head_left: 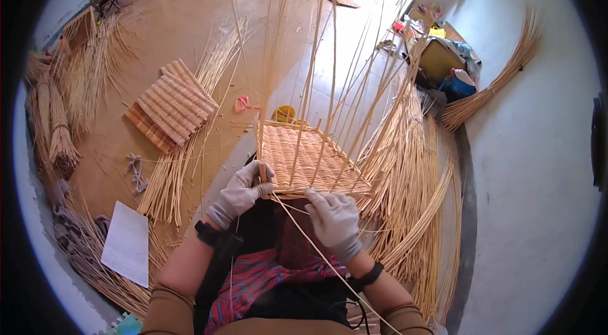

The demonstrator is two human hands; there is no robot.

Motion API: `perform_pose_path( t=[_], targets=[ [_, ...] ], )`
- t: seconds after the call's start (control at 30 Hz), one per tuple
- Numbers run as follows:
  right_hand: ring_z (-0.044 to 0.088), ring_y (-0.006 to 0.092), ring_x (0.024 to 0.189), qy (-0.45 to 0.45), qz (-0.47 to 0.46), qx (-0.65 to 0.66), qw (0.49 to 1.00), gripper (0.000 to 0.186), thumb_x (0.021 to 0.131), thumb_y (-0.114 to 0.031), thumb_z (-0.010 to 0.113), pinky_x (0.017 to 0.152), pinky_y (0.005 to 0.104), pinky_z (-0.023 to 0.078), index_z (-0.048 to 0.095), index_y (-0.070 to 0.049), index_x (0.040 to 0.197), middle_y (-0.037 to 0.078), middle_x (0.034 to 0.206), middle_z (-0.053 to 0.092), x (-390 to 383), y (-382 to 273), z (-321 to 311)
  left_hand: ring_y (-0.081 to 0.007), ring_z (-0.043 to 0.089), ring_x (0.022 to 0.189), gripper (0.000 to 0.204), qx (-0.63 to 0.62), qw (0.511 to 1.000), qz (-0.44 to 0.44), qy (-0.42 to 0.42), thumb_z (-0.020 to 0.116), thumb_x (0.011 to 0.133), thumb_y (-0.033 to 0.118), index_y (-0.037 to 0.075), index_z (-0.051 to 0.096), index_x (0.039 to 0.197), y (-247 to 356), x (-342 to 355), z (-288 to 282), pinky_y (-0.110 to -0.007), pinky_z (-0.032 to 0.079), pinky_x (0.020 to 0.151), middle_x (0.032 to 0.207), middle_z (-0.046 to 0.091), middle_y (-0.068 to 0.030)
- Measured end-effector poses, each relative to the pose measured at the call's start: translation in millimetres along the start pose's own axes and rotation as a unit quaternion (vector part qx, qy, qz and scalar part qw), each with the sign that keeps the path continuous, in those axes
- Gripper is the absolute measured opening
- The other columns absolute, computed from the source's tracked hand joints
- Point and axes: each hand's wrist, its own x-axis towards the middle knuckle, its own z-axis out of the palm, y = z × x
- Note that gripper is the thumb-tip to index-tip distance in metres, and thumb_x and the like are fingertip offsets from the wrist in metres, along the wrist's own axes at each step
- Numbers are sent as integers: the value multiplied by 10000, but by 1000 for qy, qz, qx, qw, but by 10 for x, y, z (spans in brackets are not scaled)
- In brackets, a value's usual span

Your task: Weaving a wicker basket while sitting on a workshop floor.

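A woven wicker panel [304,152], shaped like a basket base, rests over my lap with several tall thin stakes [311,63] rising from its edges. My left hand [240,192], in a pale glove, is closed around its near left corner, thumb and fingers at a short upright stake. At the near edge, my gloved right hand [332,218] has its fingers bent against the rim, thumb hidden from view. A long pale willow strand [310,241] runs from beside my left fingertips down past my right wrist to the lower edge.
Finished woven panels [172,107] lie on loose rods at the left. A large heap of rods [405,176] spreads at my right, near a leaning bundle [497,82] and a cluttered bin [440,63]. A white board [126,245] lies at lower left. A yellow round object [283,113] sits beyond the panel.
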Motion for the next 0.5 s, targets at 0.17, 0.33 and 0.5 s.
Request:
perform_pose_path(
  t=[0.17,0.33,0.5],
  targets=[
    [635,293,859,27,105,-3,994,339,926,-209,751,810,443,485,721,-129,1254,69,912,672,-86,-306,114,-70,620,871,205,-26,1000,-3,0,717,956,-35,75,613,1095,-15,-11,-1,-252,564,796,946,620,30],
    [641,286,755,76,108,28,991,134,910,-212,799,734,419,519,788,-123,1010,54,793,656,-60,-328,101,-69,617,871,207,-24,999,-8,20,727,946,-26,74,613,1086,-90,-26,13,-255,566,782,941,615,28],
    [701,342,775,48,237,240,940,243,974,-183,734,734,406,572,771,-76,1189,146,870,710,-36,-260,227,-74,607,831,217,-8,999,13,43,727,929,-36,73,608,1074,-51,-62,129,-263,569,773,921,604,21]
  ],
)
